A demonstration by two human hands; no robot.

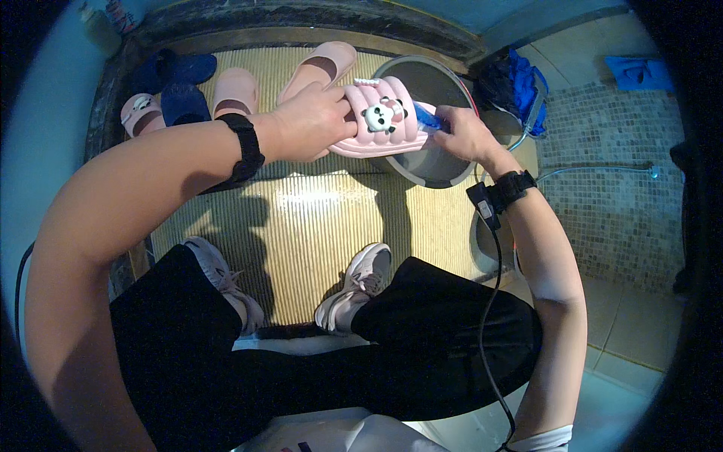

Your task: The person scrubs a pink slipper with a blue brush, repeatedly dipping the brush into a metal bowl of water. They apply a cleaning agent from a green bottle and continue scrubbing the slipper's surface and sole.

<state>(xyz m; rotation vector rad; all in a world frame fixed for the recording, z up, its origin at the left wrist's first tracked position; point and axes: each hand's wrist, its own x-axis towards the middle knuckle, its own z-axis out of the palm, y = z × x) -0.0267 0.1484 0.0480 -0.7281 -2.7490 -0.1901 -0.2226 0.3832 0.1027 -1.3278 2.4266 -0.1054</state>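
Head view: six slippers (380, 117), one basin (437, 162)

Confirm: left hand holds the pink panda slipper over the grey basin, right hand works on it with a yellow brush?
Not quite. The brush in the right hand is blue, not yellow, as the head view shows. The rest stands: the left hand holds the pink panda slipper over the grey basin.

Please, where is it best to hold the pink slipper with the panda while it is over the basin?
Probably at one end of the sole, from the left, as the left hand does now. The pink panda slipper lies crosswise above the grey basin, its ribbed strap facing up; the right hand with something blue is at its other end.
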